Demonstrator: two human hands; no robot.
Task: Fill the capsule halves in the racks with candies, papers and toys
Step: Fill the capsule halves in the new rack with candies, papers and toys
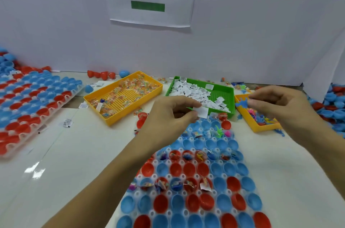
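Left hand (pixel 173 114), at frame centre, pinches a white paper slip (pixel 202 111) between thumb and fingers, just below the green tray (pixel 222 89). Right hand (pixel 280 104), centre right, pinches a blue toy (pixel 241 103) over the yellow toy tray (pixel 261 128). The rack (pixel 196 181) of red and blue capsule halves, partly filled, occupies the lower centre.

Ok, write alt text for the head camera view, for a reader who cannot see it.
Two bare hands hover above a clear plastic rack of red and blue capsule halves: the left hand pinches a small white paper slip, the right hand a blue plastic toy. Behind sit a yellow candy tray, a green paper tray and a yellow toy tray.
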